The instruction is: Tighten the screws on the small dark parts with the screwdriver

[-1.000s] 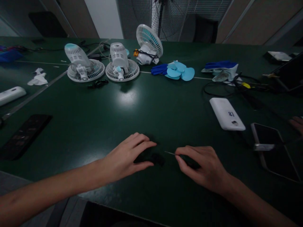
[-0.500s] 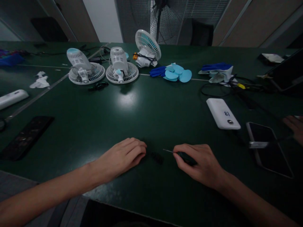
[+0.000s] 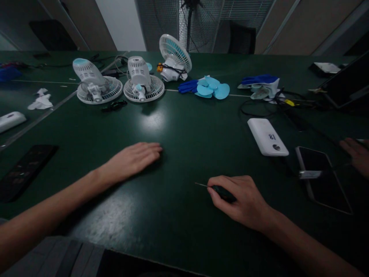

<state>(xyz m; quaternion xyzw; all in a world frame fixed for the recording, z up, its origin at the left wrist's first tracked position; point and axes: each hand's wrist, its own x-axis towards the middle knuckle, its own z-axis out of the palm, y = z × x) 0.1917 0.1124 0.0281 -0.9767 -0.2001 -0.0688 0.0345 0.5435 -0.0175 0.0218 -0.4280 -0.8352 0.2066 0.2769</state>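
My right hand (image 3: 238, 198) is closed around the dark handle of a screwdriver (image 3: 223, 193), whose thin metal shaft points left, low over the green table (image 3: 178, 227). Palm down, my left hand (image 3: 137, 158) rests farther forward and to the left, its fingers pressed together. A dark patch shows under its fingertips, but what they hold is hidden. A gap of bare tabletop separates the hands.
Across the back are white fans (image 3: 144, 90), light-blue fan blades (image 3: 213, 87) and blue-and-white gloves (image 3: 261, 86). A white power bank (image 3: 268, 137) and a phone (image 3: 324, 179) lie right, near another person's hand (image 3: 356, 154). A black panel (image 3: 25, 171) lies left.
My left hand has moved forward and left. The small dark object that lay between the hands no longer shows there. My right hand keeps the screwdriver in nearly the same place. The view has shifted slightly.
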